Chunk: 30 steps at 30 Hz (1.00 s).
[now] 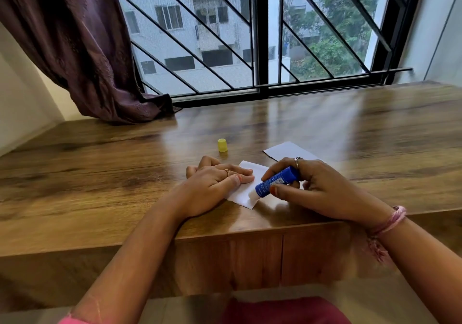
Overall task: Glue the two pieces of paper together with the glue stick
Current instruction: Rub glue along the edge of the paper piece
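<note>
One wooden table spans the frame; a curtain hangs upper left. Two paper pieces: one at centre, pinned by the flat, open left hand; another behind the right hand, which grips one blue glue stick, tip on the paper, label unreadable. One yellow cap stands apart.

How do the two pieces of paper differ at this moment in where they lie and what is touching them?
The near paper is pinned flat under the left hand, while the far paper is held down by neither hand. The glue stick in the right hand touches its tip to the near paper; the far paper gets no glue. The near paper lies close to the table edge, the far paper behind the right hand, partly hidden. Both are white and flat.
</note>
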Tool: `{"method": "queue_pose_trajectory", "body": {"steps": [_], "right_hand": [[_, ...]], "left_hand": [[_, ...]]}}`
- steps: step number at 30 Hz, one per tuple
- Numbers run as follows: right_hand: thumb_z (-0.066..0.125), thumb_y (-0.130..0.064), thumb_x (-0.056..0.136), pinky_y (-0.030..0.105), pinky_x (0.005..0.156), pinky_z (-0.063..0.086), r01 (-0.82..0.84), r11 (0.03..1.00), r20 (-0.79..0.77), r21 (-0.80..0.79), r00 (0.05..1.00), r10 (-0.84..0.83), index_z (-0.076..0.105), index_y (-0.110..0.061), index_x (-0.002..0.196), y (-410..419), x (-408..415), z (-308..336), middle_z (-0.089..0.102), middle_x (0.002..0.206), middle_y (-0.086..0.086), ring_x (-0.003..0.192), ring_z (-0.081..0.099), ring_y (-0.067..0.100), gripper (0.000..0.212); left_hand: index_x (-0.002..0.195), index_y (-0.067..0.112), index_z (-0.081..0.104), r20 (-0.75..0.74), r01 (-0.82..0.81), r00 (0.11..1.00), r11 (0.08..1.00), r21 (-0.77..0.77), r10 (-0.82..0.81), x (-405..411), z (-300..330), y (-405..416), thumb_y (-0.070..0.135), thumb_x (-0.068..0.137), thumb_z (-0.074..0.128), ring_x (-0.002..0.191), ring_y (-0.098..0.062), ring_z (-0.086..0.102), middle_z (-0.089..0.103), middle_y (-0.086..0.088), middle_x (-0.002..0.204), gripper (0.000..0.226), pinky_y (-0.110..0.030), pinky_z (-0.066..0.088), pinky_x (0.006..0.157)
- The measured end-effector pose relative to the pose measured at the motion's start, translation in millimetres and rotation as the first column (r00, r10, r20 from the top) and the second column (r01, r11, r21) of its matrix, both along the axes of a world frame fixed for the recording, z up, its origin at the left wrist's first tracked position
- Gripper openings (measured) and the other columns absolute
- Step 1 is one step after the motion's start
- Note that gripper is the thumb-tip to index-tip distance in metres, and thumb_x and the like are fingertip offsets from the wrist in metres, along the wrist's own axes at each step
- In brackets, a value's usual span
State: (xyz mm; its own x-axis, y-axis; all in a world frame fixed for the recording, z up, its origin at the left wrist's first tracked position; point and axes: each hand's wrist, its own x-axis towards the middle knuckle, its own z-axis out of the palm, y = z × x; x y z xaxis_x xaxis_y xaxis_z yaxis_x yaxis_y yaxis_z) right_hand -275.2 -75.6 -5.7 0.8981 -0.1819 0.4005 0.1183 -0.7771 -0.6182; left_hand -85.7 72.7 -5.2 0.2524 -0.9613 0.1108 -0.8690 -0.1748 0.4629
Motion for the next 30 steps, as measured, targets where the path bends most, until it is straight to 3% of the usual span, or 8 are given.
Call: {"method": "queue_pose_trajectory", "body": {"steps": [4,9,12,16,20,24,27,30], "right_hand": [[0.065,-0.021,0.087,0.008,0.048,0.033,-0.044,0.999,-0.012,0.011,0.999,0.044,0.066,-0.028,0.101,0.7,-0.7,0.5,0.065,0.075,0.004,0.048,0.045,0.002,0.015],[0.063,-0.028,0.084,0.017,0.050,0.036,0.029,0.999,0.018,0.019,0.999,-0.029,0.065,-0.034,0.098,-0.1,0.9,-0.6,0.066,0.077,0.005,0.061,0.053,0.025,0.015],[0.062,-0.033,0.082,0.015,0.050,0.035,0.019,1.000,0.018,0.018,1.000,-0.019,0.065,-0.034,0.097,0.5,1.0,-1.5,0.066,0.076,0.004,0.060,0.053,0.024,0.016],[0.065,-0.024,0.085,0.021,0.049,0.034,0.060,0.997,0.045,0.046,0.997,-0.062,0.064,-0.033,0.096,-3.3,2.4,-2.9,0.065,0.073,0.016,0.059,0.051,0.032,0.014],[0.066,-0.026,0.085,0.013,0.048,0.034,0.028,0.999,0.034,0.023,0.999,-0.028,0.065,-0.033,0.097,-0.3,0.5,-2.2,0.066,0.075,0.006,0.057,0.050,0.024,0.015],[0.065,-0.021,0.085,0.026,0.049,0.034,0.056,0.997,0.050,0.053,0.997,-0.058,0.064,-0.033,0.096,-1.9,1.5,-1.6,0.065,0.074,0.017,0.059,0.050,0.032,0.016],[0.065,-0.023,0.086,0.018,0.049,0.033,0.033,0.999,0.024,0.027,0.999,-0.034,0.064,-0.034,0.097,-0.3,1.0,-1.0,0.065,0.075,0.013,0.056,0.049,0.025,0.016],[0.065,-0.022,0.086,0.021,0.050,0.034,0.036,0.998,0.026,0.048,0.999,-0.037,0.064,-0.035,0.096,-0.3,0.7,-0.8,0.065,0.075,0.014,0.059,0.050,0.029,0.016]], "left_hand": [[0.115,0.056,0.057,-0.010,0.006,1.000,1.000,-0.008,-0.006,1.9,-0.7,-0.1,0.053,0.088,0.025,0.110,0.023,0.019,0.039,0.052,0.115,0.042,-0.014,0.013,0.086],[0.105,0.065,0.053,0.001,0.006,1.000,1.000,0.004,-0.006,0.5,0.2,0.2,0.055,0.087,0.024,0.106,0.018,0.021,0.039,0.052,0.115,0.035,-0.014,0.011,0.085],[0.100,0.067,0.052,0.008,0.007,1.000,1.000,-0.006,-0.007,-0.1,0.3,0.7,0.055,0.086,0.025,0.108,0.027,0.015,0.039,0.053,0.114,0.033,-0.006,0.007,0.082],[0.098,0.068,0.051,0.004,0.009,1.000,1.000,-0.009,-0.009,0.4,-0.2,0.8,0.054,0.087,0.025,0.108,0.030,0.013,0.039,0.055,0.111,0.032,-0.007,0.007,0.082],[0.104,0.063,0.055,-0.015,0.012,1.000,1.000,-0.017,-0.012,1.3,-1.0,0.4,0.054,0.087,0.026,0.106,0.033,0.012,0.039,0.053,0.112,0.034,-0.009,0.009,0.085],[0.111,0.057,0.057,-0.026,0.016,1.000,1.000,-0.019,-0.016,3.2,-2.5,0.5,0.052,0.089,0.027,0.106,0.034,0.013,0.040,0.053,0.114,0.038,-0.017,0.016,0.091],[0.113,0.056,0.057,-0.028,0.016,0.999,1.000,-0.023,-0.017,3.0,-2.7,0.8,0.052,0.088,0.027,0.105,0.035,0.012,0.039,0.052,0.114,0.039,-0.012,0.012,0.087],[0.112,0.058,0.056,-0.024,0.023,0.999,0.999,-0.026,-0.024,2.7,-2.6,1.3,0.052,0.089,0.027,0.105,0.036,0.012,0.039,0.052,0.116,0.037,-0.005,0.009,0.084]]}}
